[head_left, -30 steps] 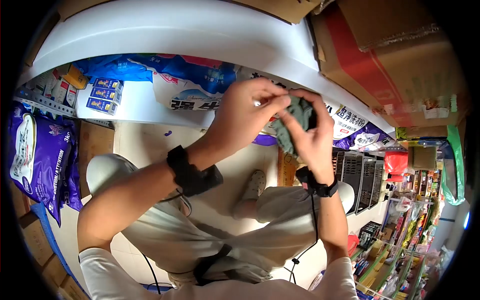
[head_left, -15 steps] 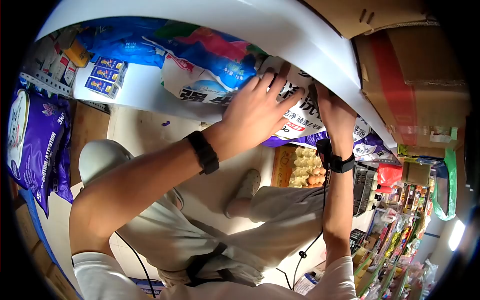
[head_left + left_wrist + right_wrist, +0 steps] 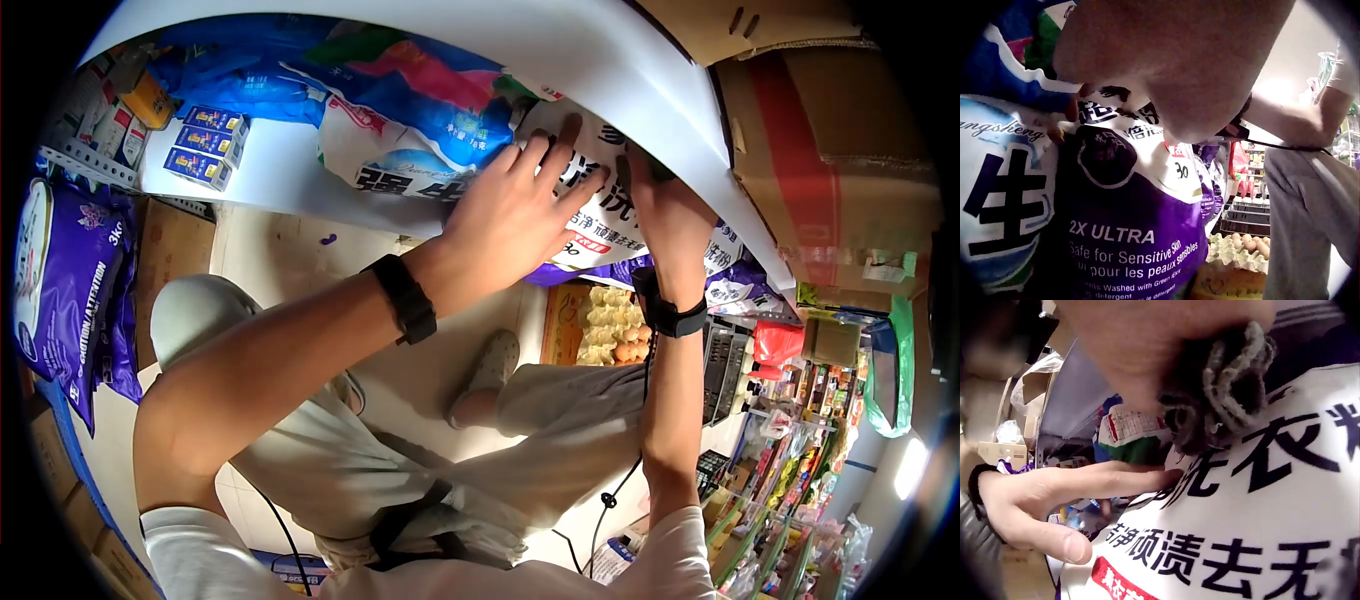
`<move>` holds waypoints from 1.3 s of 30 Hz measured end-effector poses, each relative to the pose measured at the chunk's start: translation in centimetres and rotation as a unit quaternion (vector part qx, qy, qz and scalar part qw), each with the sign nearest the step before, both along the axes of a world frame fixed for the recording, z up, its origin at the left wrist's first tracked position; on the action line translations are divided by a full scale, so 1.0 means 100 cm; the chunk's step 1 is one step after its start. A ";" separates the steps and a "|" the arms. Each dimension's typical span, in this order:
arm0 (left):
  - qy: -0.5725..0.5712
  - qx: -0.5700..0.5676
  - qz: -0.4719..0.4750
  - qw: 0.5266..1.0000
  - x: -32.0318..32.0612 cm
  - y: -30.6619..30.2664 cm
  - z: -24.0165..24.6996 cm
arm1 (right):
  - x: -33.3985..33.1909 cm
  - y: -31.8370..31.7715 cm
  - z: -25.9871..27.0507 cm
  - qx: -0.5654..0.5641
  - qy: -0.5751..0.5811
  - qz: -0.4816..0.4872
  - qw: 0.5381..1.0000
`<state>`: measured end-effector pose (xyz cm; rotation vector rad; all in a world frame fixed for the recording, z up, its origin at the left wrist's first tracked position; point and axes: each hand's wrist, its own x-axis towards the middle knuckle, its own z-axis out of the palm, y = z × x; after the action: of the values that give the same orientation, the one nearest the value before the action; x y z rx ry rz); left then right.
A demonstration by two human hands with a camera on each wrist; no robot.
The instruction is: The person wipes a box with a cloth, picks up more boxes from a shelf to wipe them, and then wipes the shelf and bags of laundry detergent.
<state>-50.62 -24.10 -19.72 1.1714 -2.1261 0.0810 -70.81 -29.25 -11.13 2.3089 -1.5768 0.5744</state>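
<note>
A white and purple detergent bag (image 3: 590, 215) with black lettering stands at the shelf edge; its purple lower part (image 3: 1129, 219) fills the middle of the left wrist view. My left hand (image 3: 515, 205) rests on its white front, fingers spread and fairly straight, as the right wrist view also shows the hand (image 3: 1041, 494). My right hand (image 3: 670, 220) reaches in under the white shelf lip beside the lettering. In the right wrist view this hand (image 3: 1166, 337) grips a crumpled grey-green cloth (image 3: 1235, 381) against the bag's upper front. Its fingertips are hidden.
Blue and white bags (image 3: 400, 110) stand to the left, with small blue boxes (image 3: 205, 145) beyond. The white shelf (image 3: 640, 60) overhangs the hands. Cardboard boxes (image 3: 840, 150) are stacked at upper right. Below are egg trays (image 3: 610, 325) and black crates (image 3: 725, 370).
A second ago both hands held the cloth up before the shelf. The left hand has since let go and settled on the bag; the right has moved in under the shelf lip.
</note>
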 end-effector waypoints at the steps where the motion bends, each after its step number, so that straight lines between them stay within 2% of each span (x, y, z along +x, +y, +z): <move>1: 0.003 0.000 -0.002 1.000 0.000 0.000 0.000 | -0.004 0.001 0.001 -0.006 -0.014 -0.001 1.000; 4: 0.000 -0.015 0.006 1.000 0.000 -0.003 0.000 | -0.010 0.004 0.005 -0.036 -0.093 0.042 0.994; 7: -0.008 -0.008 0.014 1.000 -0.002 0.001 0.002 | -0.005 0.011 0.007 -0.072 -0.041 0.068 0.994; 10: -0.015 -0.020 0.026 0.999 -0.002 0.000 0.003 | 0.004 0.011 0.012 -0.019 -0.078 0.071 0.994; 11: -0.017 -0.015 0.025 0.999 -0.003 0.001 0.003 | 0.004 0.008 0.010 0.028 -0.116 0.042 0.992; 15: -0.021 0.007 0.011 1.000 -0.002 0.002 0.002 | 0.015 0.000 0.009 0.005 0.005 -0.017 1.000; 18: -0.009 -0.017 0.014 1.000 -0.001 -0.001 0.004 | 0.004 0.003 0.010 0.001 -0.009 -0.006 1.000; 19: -0.009 -0.026 0.021 0.999 -0.002 -0.002 0.004 | 0.005 0.002 0.010 0.032 -0.089 0.023 0.995; 22: -0.024 -0.015 0.023 0.999 -0.004 -0.002 0.001 | 0.011 0.002 0.004 0.043 -0.112 0.015 0.993; 27: -0.037 0.011 0.024 0.999 -0.004 -0.002 0.004 | 0.014 0.001 0.002 0.018 -0.098 0.053 0.994; 32: -0.043 -0.020 0.032 0.998 -0.005 -0.003 0.001 | 0.002 0.005 0.001 0.002 -0.001 0.010 1.000; 38: -0.042 0.017 0.005 0.999 -0.001 0.000 0.005 | 0.016 0.019 0.000 -0.007 0.024 0.064 0.998; 39: -0.036 -0.007 0.009 0.999 0.000 -0.001 0.004 | 0.014 0.017 -0.003 0.012 -0.016 0.049 0.999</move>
<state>-50.65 -24.21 -19.34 1.1964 -2.1746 0.1476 -69.42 -27.59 -11.42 2.4173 -1.4976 0.6225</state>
